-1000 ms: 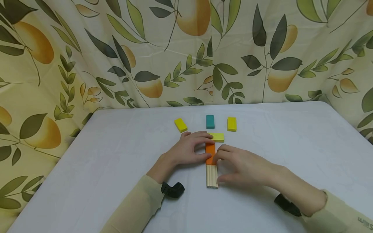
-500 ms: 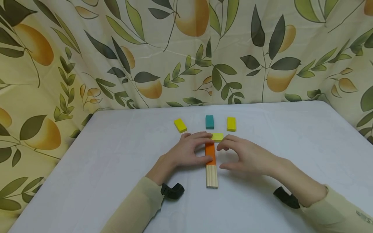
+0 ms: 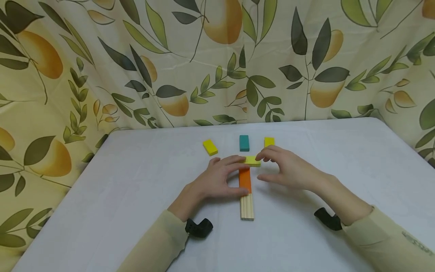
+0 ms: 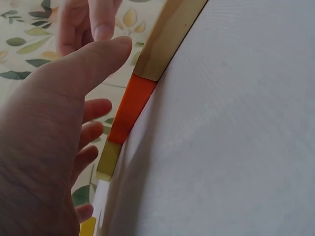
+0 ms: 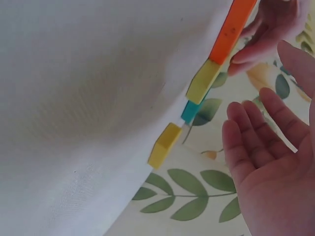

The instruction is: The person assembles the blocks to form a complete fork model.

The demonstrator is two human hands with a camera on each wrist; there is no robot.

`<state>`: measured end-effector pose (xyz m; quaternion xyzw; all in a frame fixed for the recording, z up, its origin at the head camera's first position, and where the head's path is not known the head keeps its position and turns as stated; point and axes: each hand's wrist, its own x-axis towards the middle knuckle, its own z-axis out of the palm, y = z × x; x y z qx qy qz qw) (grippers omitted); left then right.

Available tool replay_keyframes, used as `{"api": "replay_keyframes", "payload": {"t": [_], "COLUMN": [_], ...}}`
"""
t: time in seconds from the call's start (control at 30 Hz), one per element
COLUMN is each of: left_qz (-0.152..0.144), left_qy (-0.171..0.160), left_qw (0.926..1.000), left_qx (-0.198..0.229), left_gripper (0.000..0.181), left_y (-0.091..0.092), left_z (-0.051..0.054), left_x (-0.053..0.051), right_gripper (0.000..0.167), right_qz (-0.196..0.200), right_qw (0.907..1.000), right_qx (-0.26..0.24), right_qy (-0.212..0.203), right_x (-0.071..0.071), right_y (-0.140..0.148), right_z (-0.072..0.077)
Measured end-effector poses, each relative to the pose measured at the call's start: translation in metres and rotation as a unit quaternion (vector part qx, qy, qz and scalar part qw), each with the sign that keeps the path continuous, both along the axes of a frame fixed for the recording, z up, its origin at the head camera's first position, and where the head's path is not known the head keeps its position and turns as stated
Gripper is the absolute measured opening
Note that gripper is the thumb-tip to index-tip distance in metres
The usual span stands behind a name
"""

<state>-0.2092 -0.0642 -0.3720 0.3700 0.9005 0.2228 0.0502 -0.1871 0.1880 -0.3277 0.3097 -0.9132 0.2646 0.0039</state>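
A plain wooden block (image 3: 247,207), an orange block (image 3: 244,181) and a pale yellow block (image 3: 252,161) form a row on the table, the yellow one lying crosswise at the far end. My left hand (image 3: 217,179) spans the orange block from the left, its thumb near the wooden block and its fingertips by the yellow one. Whether it touches them I cannot tell. On the right, my right hand (image 3: 293,170) hovers with loosely bent fingers near the yellow block. Nothing lies in its palm in the right wrist view.
Farther back lie a yellow block (image 3: 210,147), a teal block (image 3: 244,143) and another yellow block (image 3: 269,141), partly covered by the right hand. A white cloth (image 3: 119,196) covers the table. A leaf-patterned curtain (image 3: 210,56) hangs behind it.
My right hand has left the side of the orange and wooden blocks and moved away from me, toward the pale yellow block. The left hand stays almost where it was.
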Motion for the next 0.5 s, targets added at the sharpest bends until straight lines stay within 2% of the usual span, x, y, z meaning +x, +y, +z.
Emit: {"api": "replay_keyframes", "payload": {"t": [0.5], "left_qz": [0.005], "left_qy": [-0.009], "left_qw": [0.9994], "left_qx": [-0.032], "left_gripper": [0.073], "left_y": [-0.001], "left_z": [0.000], "left_x": [0.002], "right_gripper": [0.045], "right_qz": [-0.072], "right_qw": [0.9972], "right_qx": [-0.001], "right_qy": [-0.018], "right_x": [-0.039], "right_y": [0.015], "right_z": [0.001]}}
